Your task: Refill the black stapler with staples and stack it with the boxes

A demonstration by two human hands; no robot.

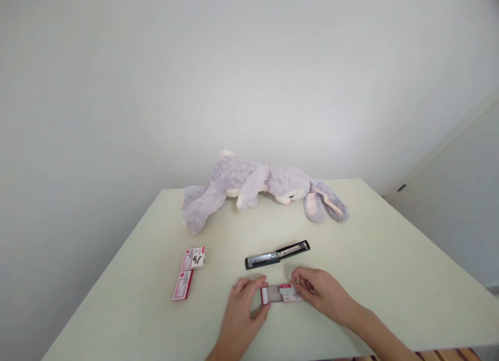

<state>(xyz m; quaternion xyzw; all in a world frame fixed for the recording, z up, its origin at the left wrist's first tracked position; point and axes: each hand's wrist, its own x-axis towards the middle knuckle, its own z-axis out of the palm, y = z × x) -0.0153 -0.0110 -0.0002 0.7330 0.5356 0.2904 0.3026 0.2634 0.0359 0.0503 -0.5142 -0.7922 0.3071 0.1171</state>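
Note:
A small red and white staple box (281, 293) lies near the table's front edge, slid partly open so its grey inner tray shows. My left hand (242, 311) grips its left end with thumb and fingers. My right hand (322, 293) pinches its right end. Just beyond the box a black stapler (277, 254) lies folded open flat on the table, apart from both hands.
Two more red and white staple boxes, one (194, 258) behind the other (183, 284), lie to the left. A grey plush rabbit (259, 187) sprawls across the far side of the pale table (390, 257). A white wall rises behind it.

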